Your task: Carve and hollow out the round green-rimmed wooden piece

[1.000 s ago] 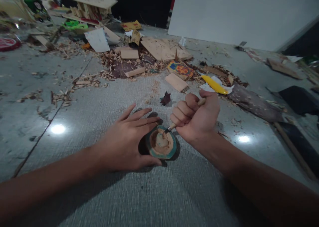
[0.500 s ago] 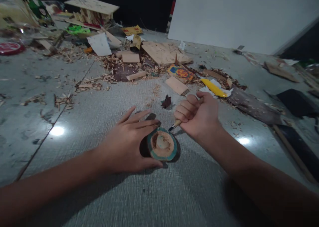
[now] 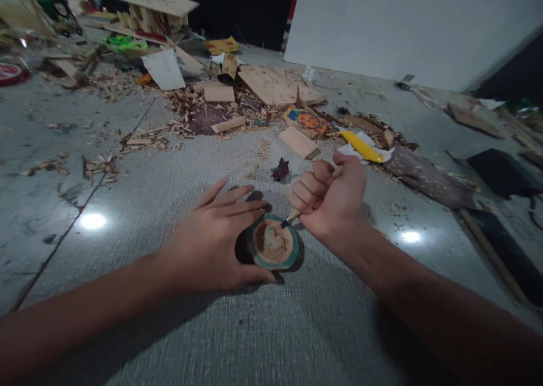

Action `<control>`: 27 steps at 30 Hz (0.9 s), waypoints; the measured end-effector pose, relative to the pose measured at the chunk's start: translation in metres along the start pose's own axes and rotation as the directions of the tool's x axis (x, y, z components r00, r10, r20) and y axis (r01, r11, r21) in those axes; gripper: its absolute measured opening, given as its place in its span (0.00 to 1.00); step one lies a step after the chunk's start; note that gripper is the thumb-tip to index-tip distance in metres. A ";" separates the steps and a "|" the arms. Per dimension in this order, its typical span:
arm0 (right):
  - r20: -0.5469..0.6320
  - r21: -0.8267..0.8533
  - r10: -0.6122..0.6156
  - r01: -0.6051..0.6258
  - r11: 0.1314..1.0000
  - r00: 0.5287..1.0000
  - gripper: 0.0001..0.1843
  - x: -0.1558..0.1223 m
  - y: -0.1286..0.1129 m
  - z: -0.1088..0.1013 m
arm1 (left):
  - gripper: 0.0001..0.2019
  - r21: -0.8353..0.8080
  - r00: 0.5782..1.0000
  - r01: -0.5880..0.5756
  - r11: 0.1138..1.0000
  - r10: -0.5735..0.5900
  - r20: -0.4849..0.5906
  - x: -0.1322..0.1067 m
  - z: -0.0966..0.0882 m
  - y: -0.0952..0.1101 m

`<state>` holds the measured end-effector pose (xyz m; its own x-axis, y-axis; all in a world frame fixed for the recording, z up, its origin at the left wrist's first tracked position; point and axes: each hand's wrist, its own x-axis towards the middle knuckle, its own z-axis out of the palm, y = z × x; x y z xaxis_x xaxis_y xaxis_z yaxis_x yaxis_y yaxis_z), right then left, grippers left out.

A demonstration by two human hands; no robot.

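Observation:
A round wooden piece (image 3: 274, 242) with a blue-green rim lies on the grey mat, its middle hollowed around a raised pale knob. My left hand (image 3: 216, 236) steadies it from the left, thumb along the near edge and fingers at the far edge. My right hand (image 3: 328, 196) is wrapped in a fist round the wooden handle of a carving chisel (image 3: 292, 216). The chisel's dark metal tip meets the inner far-right side of the rim. Beyond the hands sits a small dark crumpled scrap (image 3: 280, 170).
Wood shavings and offcuts spread behind the hands, with a plywood board (image 3: 280, 85) and a thin block (image 3: 298, 142). A yellow-handled cutter (image 3: 361, 146) lies beyond my right hand. Toward the right are a dark flat block (image 3: 503, 244) and a black object (image 3: 494, 172).
The chisel tip has moved from just outside the far-right rim onto the inner side of the rim. My left hand keeps its hold; the whole view has shifted slightly.

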<state>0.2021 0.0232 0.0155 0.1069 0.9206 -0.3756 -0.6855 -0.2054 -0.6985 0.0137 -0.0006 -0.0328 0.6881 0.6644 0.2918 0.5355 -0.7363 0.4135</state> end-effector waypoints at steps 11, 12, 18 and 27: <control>-0.137 0.124 0.139 -0.122 0.985 0.981 0.21 0.011 -0.001 -0.008 | 0.42 0.031 1.000 0.003 1.000 -0.004 0.012 0.000 0.000 -0.001; -0.130 0.098 0.121 -0.108 0.989 0.984 0.21 0.010 -0.003 -0.007 | 0.41 0.032 1.000 0.009 0.999 -0.009 0.008 0.000 0.000 -0.001; 0.001 -0.057 -0.012 0.012 0.998 1.000 0.25 -0.002 -0.011 0.003 | 0.41 0.050 0.999 0.044 0.998 -0.044 0.012 0.001 -0.001 0.002; -0.057 -0.014 -0.070 0.069 0.998 0.996 0.26 -0.004 0.002 -0.001 | 0.43 0.026 0.999 0.034 0.999 -0.034 -0.010 0.001 -0.002 0.003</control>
<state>0.2009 0.0189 0.0155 0.1951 0.9124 -0.3599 -0.6667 -0.1458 -0.7310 0.0149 -0.0023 -0.0294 0.6649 0.6900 0.2860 0.5713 -0.7165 0.4004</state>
